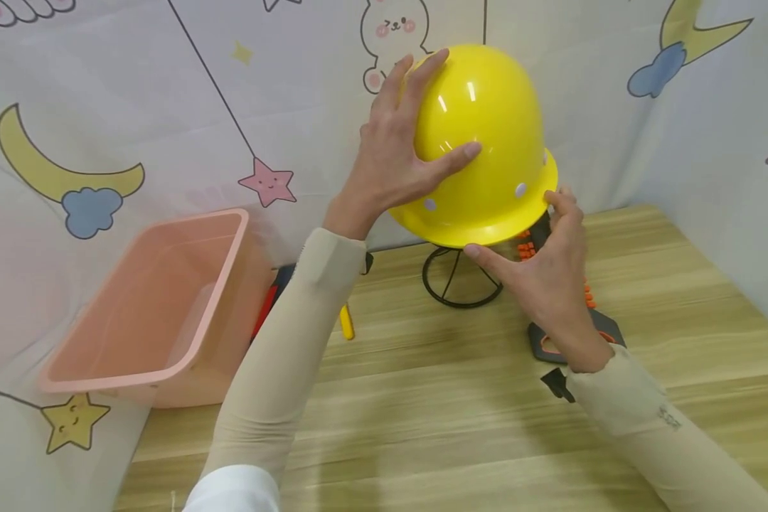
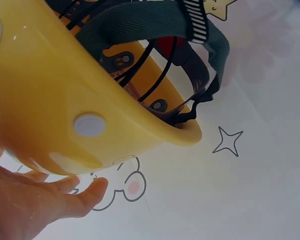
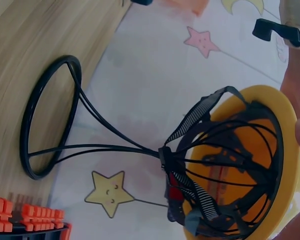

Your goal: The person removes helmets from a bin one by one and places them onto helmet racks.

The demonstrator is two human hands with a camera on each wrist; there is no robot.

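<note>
A yellow hard hat (image 1: pixel 486 121) sits over the top of a black wire stand (image 1: pixel 444 281) at the back of the table. My left hand (image 1: pixel 400 149) holds the dome from the left, thumb across its front and fingers spread near the top. On the right, my right hand (image 1: pixel 553 270) grips the brim, thumb at the front edge and fingers at the side. Within the shell, in the right wrist view, the stand's wires (image 3: pixel 225 172) reach in among the dark straps (image 3: pixel 197 112). The left wrist view shows the green chin strap (image 2: pixel 140 22) hanging below the brim.
A pink plastic bin (image 1: pixel 220 341) stands at the table's left. Beside it lie a partly hidden red and dark item (image 1: pixel 265 309) and a yellow handle (image 1: pixel 347 323). A dark grey and orange item (image 1: pixel 604 331) is partly behind my right hand. Patterned cloth (image 1: pixel 320 92) hangs behind.
</note>
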